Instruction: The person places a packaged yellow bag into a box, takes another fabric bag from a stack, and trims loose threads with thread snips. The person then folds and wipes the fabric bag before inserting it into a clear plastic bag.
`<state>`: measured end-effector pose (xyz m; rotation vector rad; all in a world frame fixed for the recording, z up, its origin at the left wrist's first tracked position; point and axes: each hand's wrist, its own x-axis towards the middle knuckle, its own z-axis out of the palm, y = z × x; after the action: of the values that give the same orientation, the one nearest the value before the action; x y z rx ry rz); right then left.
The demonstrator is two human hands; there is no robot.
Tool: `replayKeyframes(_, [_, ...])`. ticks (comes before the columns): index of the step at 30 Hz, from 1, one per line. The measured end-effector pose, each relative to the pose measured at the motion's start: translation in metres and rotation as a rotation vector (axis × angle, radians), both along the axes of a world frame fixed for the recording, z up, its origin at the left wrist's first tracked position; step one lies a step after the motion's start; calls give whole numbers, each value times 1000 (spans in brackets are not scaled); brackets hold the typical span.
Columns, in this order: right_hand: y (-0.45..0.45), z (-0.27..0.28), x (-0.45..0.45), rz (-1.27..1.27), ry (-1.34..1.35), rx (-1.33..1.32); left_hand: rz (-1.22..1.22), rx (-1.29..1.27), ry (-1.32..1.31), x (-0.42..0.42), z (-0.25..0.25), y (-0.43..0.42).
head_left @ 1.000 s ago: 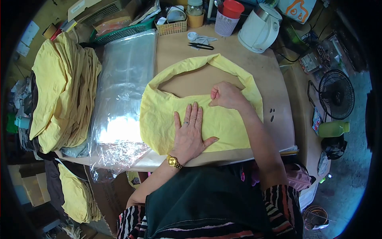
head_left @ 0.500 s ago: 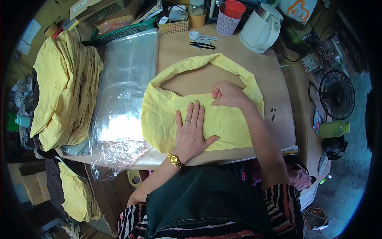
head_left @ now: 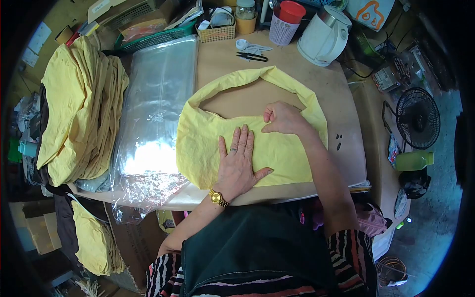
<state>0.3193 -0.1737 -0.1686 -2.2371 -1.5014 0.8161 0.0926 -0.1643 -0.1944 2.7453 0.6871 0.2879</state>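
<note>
A yellow cloth bag (head_left: 198,148) lies flat in front of me, its wide strap looping away at the top. My left hand (head_left: 239,166) rests palm down on the bag's body with the fingers stretched out. At the bag's upper edge, right of centre, my right hand (head_left: 284,119) is closed, fingers curled in and thumb low against the cloth. Whatever its fingertips hold is hidden. Brown table covering shows through the strap opening.
Clear plastic sleeves (head_left: 158,94) lie left of the bag, beside a tall pile of yellow cloth bags (head_left: 81,114). Thread snips (head_left: 252,57) lie beyond the strap. A white electric kettle (head_left: 324,37) and a lattice cup (head_left: 283,32) stand at the back. A fan (head_left: 418,119) is at right.
</note>
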Motion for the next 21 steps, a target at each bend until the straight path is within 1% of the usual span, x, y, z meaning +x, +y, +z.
replayKeyframes(2, [2,-10,10,18,114,-6,2,-16,-27,-1,0,0])
replayKeyframes(4, [1,8,3,54,71,-18,-50,58,-6,-2,2,-1])
replayKeyframes(5, [1,15,1,92,29,-30,-48,56,-7,-2,2,-1])
replayKeyframes(9, [6,10,7,102,43,-82,-77,21,-7,-4,2,1])
replayKeyframes(11, [5,3,13,54,189,-58,-81,14,1,-5,3,1])
replayKeyframes(12, [5,4,11,56,189,-60,-84,25,-3,-5,2,1])
replayKeyframes(14, [3,10,4,160,-27,12,-87,35,-8,-3,2,2])
replayKeyframes(15, [3,8,5,160,-24,9,-85,35,-3,-3,3,1])
replayKeyframes(17, [5,7,12,21,255,-104,-85,38,3,-3,2,2])
replayKeyframes(18, [4,5,14,20,255,-104,-84,38,2,-3,1,2])
replayKeyframes(20, [1,0,15,129,121,-22,-82,38,2,-3,2,2])
replayKeyframes(21, [1,0,14,130,121,-22,-83,39,6,-4,3,1])
